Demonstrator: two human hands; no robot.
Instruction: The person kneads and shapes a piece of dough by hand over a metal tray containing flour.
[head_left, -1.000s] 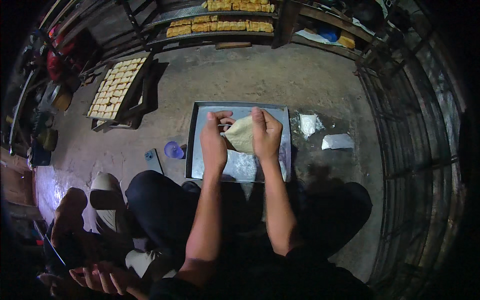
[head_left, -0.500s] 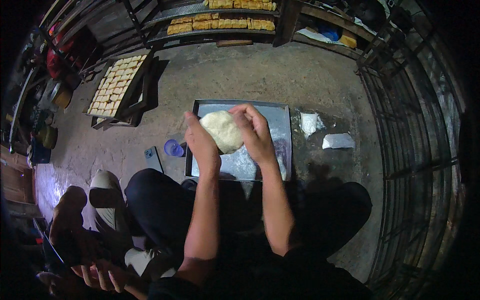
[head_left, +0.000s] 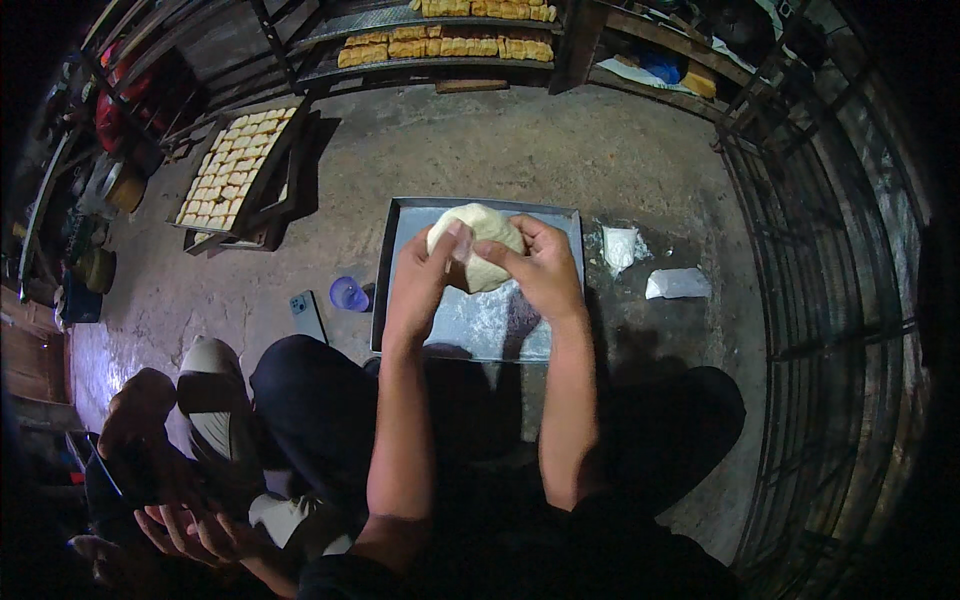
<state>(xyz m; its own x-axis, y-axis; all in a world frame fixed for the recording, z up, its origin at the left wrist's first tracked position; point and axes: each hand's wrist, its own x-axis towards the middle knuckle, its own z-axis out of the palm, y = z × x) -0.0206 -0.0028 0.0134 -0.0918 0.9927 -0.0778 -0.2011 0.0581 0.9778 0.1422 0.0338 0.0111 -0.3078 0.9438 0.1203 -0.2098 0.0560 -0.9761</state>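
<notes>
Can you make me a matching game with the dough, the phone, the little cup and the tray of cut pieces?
Things:
1. dough
2. phone
3. cup
4. tray of cut pieces

Descriptions:
A. blue-purple, on the floor beside the metal tray
B. pale lump held in both hands
C. far left, filled with rows of yellowish squares
D. flat and dark, lying on the floor left of the cup

Pairs: 1-B, 2-D, 3-A, 4-C

Dough (head_left: pixel 480 240) held over tray (head_left: pixel 480 325) on floor; cup (head_left: pixel 349 294), phone (head_left: pixel 307 315) left; rack (head_left: pixel 235 165) far left.
</notes>
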